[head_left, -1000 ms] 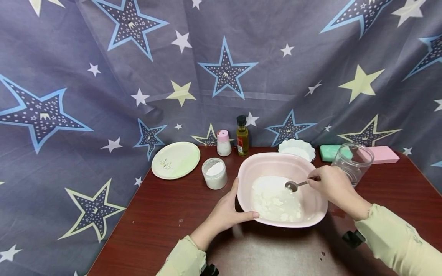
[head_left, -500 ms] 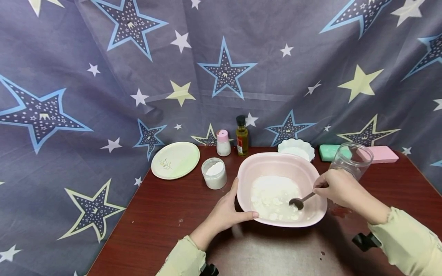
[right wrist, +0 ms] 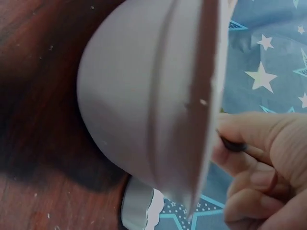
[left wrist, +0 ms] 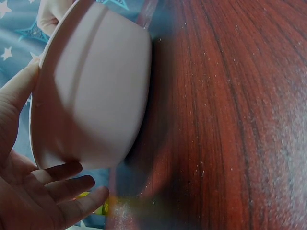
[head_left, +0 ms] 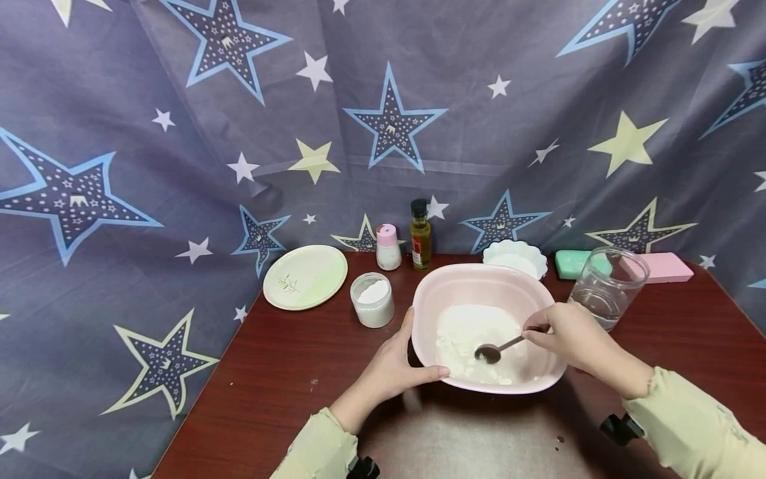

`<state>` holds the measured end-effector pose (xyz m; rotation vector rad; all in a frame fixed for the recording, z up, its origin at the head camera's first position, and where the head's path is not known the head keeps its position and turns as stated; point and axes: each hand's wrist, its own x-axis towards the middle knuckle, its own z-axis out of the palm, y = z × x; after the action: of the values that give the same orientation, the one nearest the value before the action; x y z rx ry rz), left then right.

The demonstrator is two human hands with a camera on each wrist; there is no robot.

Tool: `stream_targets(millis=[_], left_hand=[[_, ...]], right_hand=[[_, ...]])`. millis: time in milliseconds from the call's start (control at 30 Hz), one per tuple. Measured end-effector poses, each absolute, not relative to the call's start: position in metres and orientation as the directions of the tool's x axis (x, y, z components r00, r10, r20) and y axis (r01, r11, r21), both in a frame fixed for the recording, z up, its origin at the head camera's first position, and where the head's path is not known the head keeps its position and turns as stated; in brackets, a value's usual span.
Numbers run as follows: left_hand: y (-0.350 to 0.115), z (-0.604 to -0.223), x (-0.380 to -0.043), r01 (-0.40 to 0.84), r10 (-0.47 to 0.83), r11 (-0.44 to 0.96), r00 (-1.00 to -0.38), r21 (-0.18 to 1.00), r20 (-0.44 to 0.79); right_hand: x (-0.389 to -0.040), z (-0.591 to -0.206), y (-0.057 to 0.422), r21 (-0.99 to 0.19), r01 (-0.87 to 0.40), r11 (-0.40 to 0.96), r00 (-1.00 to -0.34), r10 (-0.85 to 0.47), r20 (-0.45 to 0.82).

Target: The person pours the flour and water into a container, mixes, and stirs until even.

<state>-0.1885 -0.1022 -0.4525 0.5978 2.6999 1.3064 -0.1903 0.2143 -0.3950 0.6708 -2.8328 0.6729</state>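
A pink basin (head_left: 479,286) stands on the table, holding white powder (head_left: 473,322) with lumps in a whitish liquid. My left hand (head_left: 389,366) grips its left side, thumb at the rim and the other fingers against the outer wall (left wrist: 100,81). Over the right rim reaches my right hand (head_left: 568,332), pinching the handle of a dark metal spoon (head_left: 487,353). The spoon's bowl is down in the mixture near the front. From the right wrist, only the end of the handle (right wrist: 233,145) shows; the basin wall hides the rest.
Left of the basin are a jar of white powder (head_left: 372,306) and a plate (head_left: 305,278). Behind stand a pink-capped shaker (head_left: 388,249), an oil bottle (head_left: 421,239) and a scalloped white dish (head_left: 516,256). A glass jar of water (head_left: 607,293) stands close by my right hand, before green and pink blocks (head_left: 661,267).
My right hand swept the spoon from the back right of the mixture toward the front, then leftward. My left hand kept its hold on the basin.
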Motion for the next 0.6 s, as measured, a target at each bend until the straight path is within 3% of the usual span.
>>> stream_targets(millis=[233, 600], left_hand=[[-0.102, -0.451, -0.189, 0.305, 0.381, 0.557, -0.920, 0.772, 0.089], [-0.102, -0.451, -0.188, 0.312, 0.381, 0.548, -0.919, 0.776, 0.100]], right_hand=[[-0.196, -0.405, 0.205, -0.320, -0.516, 0.794, -0.836, -0.384, 0.393], [-0.210, -0.412, 0.199, -0.309, -0.410, 0.859, -0.879, -0.281, 0.385]])
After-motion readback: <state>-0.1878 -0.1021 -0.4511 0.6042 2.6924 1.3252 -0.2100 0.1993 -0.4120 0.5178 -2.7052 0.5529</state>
